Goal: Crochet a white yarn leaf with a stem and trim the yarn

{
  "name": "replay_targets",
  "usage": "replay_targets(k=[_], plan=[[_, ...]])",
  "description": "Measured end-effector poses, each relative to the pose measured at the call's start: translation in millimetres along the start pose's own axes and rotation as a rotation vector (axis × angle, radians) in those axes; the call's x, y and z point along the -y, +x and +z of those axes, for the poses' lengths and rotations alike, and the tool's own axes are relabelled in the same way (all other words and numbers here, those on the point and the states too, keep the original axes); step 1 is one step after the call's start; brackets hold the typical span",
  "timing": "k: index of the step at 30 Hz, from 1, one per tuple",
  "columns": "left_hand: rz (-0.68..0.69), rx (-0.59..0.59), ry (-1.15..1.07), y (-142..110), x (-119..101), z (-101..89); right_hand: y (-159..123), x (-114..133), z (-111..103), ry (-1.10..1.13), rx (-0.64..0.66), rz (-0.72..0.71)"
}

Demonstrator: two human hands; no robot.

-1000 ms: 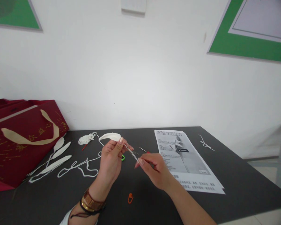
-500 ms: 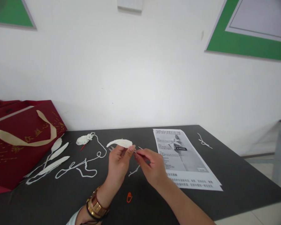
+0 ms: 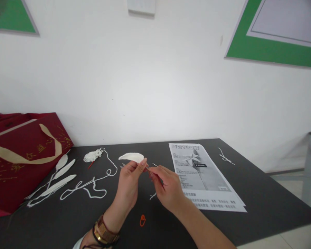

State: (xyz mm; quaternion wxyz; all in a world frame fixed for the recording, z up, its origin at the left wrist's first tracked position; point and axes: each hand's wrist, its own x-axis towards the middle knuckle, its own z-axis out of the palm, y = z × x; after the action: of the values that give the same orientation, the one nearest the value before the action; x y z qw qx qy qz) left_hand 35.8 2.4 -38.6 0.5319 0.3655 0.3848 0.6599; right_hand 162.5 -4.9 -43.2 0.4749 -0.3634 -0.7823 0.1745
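You have the narrow white piece up over the table, its near end pinched between the thumb and fingers of your left hand. Your right hand is pressed together at the fingertips, close against the left, pinching what looks like the thin stem at that end; the exact grip is too small to tell. The step in hand seems to be working that stem right at the base. The next move, I'd judge, calls for a steady left pinch and small, close turns of the right fingertips, without crushing the curve.

The piece looks soft and matte, a curved leaf shape tapering to a tip. A short end of strand hangs beneath your right hand. Left of your left hand lie similar slim white pieces with trailing tails, beside a glossy dark red bag. Nearer that hand, fluffy white yarn sits loosely bundled by a red stick, its strand looping over the dark, smooth surface. An orange looped clip lies below, between your wrists; flat printed sheets lie beyond your right hand.
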Motion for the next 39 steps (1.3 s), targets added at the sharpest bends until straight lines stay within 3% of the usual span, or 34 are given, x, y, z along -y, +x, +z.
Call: replay_targets(k=[5, 11, 17, 24, 34, 39], plan=[[0.001, 0.104, 0.066, 0, 1, -2.0, -3, -6, 3, 0.078, -0.007, 0.154], [0.119, 0.019, 0.246, 3, 7, -8.5, -3, -1, 11, 0.083, 0.072, 0.222], [0.068, 0.028, 0.272, 5, 5, -9.3, 1, -1, 12, 0.294, 0.146, 0.399], [0.132, -0.053, 0.309, 11, -1, -11.4, 0, -7, 18, 0.443, 0.262, 0.499], [0.256, -0.075, 0.281, 25, -14, -25.0, 10, -7, -7, 0.374, 0.218, 0.417], [0.236, -0.054, 0.155, 22, -12, -21.3, 7, -2, -8, 0.357, 0.348, 0.334]])
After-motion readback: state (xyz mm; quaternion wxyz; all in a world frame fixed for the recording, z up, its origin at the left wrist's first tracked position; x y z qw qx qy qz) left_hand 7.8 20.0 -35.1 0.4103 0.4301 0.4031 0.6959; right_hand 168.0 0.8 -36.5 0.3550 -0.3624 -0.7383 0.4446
